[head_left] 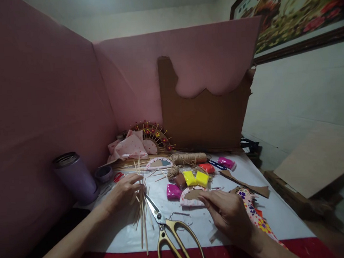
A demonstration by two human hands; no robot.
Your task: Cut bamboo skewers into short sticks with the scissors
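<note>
My left hand is closed around some thin wooden sticks; they stand up past the fingers and fan out downward over the white cover. My right hand pinches the right edge of a half-round cardboard piece rimmed with pale patterned fabric. Between the hands lies a pair of gold-handled scissors, blades apart and pointing away from me. Just behind the cardboard piece are packets of magenta clay, brown clay and yellow clay.
A purple tumbler stands at the left. Farther back are a twine roll, another half-round piece, pink cloth and a decorated fan shape. Floral fabric and a cardboard strip lie at right.
</note>
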